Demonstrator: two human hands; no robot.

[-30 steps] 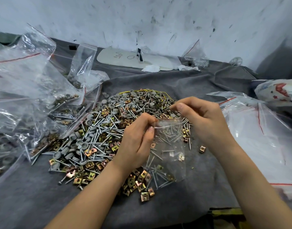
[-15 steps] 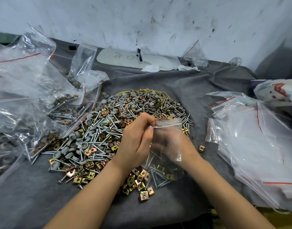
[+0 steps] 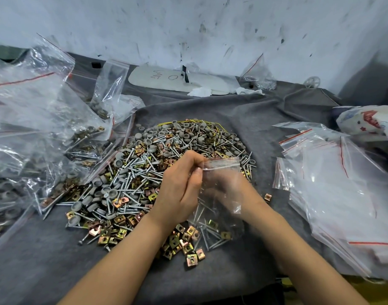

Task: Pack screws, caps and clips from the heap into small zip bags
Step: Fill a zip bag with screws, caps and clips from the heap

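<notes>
One zip bag, clear with a red strip, is held above the near right edge of the heap. Nothing visible inside it that I can separate from the parts seen through it.

Two hands.
- Left hand: thumb and fingers pinch the bag's top left corner.
- Right hand: fingers blurred behind the plastic; cannot tell whether they are spread or gripping, or whether inside the bag or behind it.

One heap, mid-table, on a grey cloth. Three kinds of parts, each too many to count:
- silver screws, mostly centre
- grey round caps, thick along the far and left rims
- brass and copper square clips, dense at the near edge

One stray clip lies apart, right of the heap.

Left of the heap: a pile of filled bags, overlapping, number unclear. Right: a stack of empty bags, flat, red strips showing. One printed sack lies beyond the stack. One white board with handwriting lies by the wall.
</notes>
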